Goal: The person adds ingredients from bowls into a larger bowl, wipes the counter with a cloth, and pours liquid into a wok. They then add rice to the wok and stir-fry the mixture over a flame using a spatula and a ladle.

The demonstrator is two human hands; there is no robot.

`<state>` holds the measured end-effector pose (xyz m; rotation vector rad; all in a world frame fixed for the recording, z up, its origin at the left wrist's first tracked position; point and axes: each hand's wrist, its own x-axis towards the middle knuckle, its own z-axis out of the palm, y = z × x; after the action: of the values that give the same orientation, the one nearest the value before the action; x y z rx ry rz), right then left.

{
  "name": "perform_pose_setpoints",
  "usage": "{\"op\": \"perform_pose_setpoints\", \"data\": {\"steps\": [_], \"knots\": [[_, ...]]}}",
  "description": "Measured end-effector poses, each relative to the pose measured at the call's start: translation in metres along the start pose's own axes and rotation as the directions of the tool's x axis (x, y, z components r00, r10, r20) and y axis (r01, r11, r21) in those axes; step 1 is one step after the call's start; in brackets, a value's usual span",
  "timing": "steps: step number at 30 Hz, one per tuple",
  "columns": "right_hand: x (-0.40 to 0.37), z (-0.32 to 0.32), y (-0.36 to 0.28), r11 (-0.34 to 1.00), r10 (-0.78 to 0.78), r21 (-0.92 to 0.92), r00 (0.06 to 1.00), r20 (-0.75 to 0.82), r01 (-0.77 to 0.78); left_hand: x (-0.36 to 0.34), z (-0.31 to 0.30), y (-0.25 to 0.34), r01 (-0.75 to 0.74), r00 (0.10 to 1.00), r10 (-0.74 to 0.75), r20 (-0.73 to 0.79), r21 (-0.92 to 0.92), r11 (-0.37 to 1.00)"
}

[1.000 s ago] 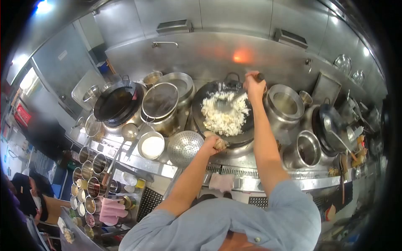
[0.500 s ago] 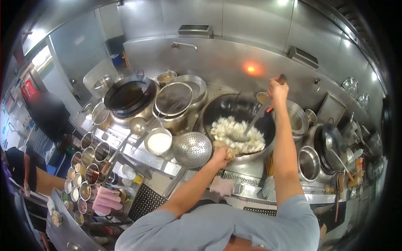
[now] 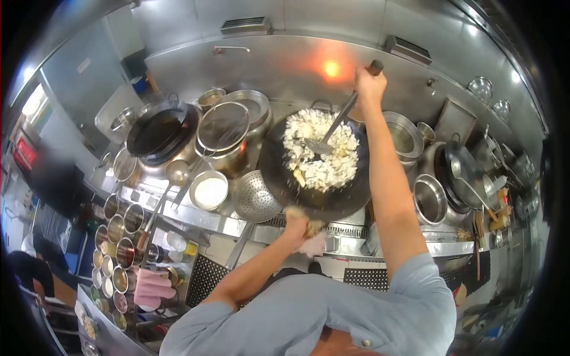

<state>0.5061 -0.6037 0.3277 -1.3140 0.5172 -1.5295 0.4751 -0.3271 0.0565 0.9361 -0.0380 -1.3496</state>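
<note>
A big black wok is tipped toward me, full of chopped white pieces of food, some of them loose near its front side. Wrapped round its near edge with a bunched tan cloth between, my left hand is closed. My right hand, raised at the far right of the wok, grips the dark handle end of a long wok spatula. The spatula's metal head rests among the white pieces.
Left of the wok lie a perforated strainer, a pot of white contents and a fine sieve. Another wok stands farther left. Metal pots line the right side. Several seasoning containers stand at lower left; a person is beyond.
The wok has tilted up toward me and the white pieces have spread out higher in it. My left hand has moved down and left; the spatula head has lifted with the food.
</note>
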Motion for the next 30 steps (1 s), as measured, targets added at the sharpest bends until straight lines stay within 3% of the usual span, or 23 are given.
{"op": "perform_pose_setpoints", "data": {"steps": [1,3,5,8,9,10,11,12,14,15,16,17,19,21,23,26,28,29,30], "knots": [[0.006,-0.003,-0.017,0.999,0.026,0.026,0.999,0.020,-0.026,-0.024,0.015,0.007,0.002,0.996,0.001,-0.089,0.029,1.000],[0.008,-0.003,-0.046,0.993,0.089,0.072,0.993,0.084,-0.095,-0.015,0.027,0.027,0.024,0.996,-0.027,-0.087,-0.034,0.999],[-0.009,-0.001,-0.033,0.998,0.064,0.006,0.993,0.096,-0.065,0.037,0.022,0.064,0.096,0.993,-0.080,0.089,-0.194,0.976],[-0.030,-0.006,0.040,0.991,-0.037,-0.125,0.996,0.081,0.047,0.073,-0.027,0.015,-0.096,0.969,0.119,0.218,-0.112,0.989],[-0.023,-0.007,0.027,0.996,-0.037,-0.082,0.998,0.054,0.041,0.047,-0.028,0.003,-0.163,0.973,0.158,0.169,0.012,0.987],[-0.019,-0.008,0.003,0.999,-0.030,-0.037,0.999,0.029,0.031,0.030,-0.019,-0.012,-0.152,0.967,0.134,-0.215,-0.069,0.986],[-0.015,-0.007,-0.018,1.000,-0.019,0.010,1.000,0.003,0.019,0.024,-0.049,-0.014,0.134,0.990,-0.134,0.031,0.010,0.991],[-0.006,-0.011,-0.033,0.997,0.037,0.063,0.999,0.039,-0.039,-0.002,-0.019,-0.006,0.029,0.993,-0.028,-0.113,0.007,1.000],[-0.007,-0.010,-0.063,0.992,0.080,0.093,0.993,0.085,-0.088,-0.018,0.022,0.019,-0.030,0.991,0.033,-0.134,0.022,0.999],[-0.016,-0.010,-0.070,0.985,0.120,0.105,0.984,0.131,-0.134,-0.006,0.031,0.042,0.018,1.000,-0.018,-0.014,0.036,0.999],[-0.026,-0.009,-0.066,0.986,0.121,0.097,0.981,0.148,-0.136,0.031,0.016,0.051,0.016,0.977,-0.004,0.213,-0.055,0.998],[-0.033,-0.006,-0.046,0.989,0.118,0.069,0.982,0.150,-0.130,0.049,0.018,0.063,0.083,0.992,-0.067,0.104,-0.162,0.983],[-0.051,-0.008,0.012,0.994,0.104,0.003,0.985,0.140,-0.106,0.058,0.007,0.040,-0.131,0.991,0.130,-0.018,-0.051,0.990],[-0.039,-0.016,0.013,0.997,0.000,0.081,0.993,0.118,-0.010,0.063,-0.030,0.001,-0.022,0.999,0.021,0.043,0.009,1.000],[-0.009,-0.029,-0.004,0.991,-0.022,0.136,0.998,0.064,0.014,0.035,-0.026,-0.018,-0.158,0.963,0.185,-0.195,0.145,0.977],[0.009,-0.034,-0.055,0.975,-0.016,0.222,0.993,0.116,-0.010,0.038,-0.015,0.016,-0.160,0.986,0.154,-0.062,-0.124,0.979],[0.005,-0.034,-0.091,0.967,-0.115,0.242,0.982,0.152,0.076,0.073,-0.009,0.044,-0.251,0.966,0.243,-0.083,-0.108,0.962],[0.002,-0.037,-0.099,0.960,-0.173,0.251,0.969,0.176,0.125,0.087,-0.009,0.056,-0.268,0.963,0.269,0.005,-0.044,0.962],[-0.003,-0.042,-0.092,0.951,-0.207,0.259,0.971,0.121,0.170,0.137,-0.038,0.060,-0.112,0.990,0.118,0.081,-0.078,0.991]]}}
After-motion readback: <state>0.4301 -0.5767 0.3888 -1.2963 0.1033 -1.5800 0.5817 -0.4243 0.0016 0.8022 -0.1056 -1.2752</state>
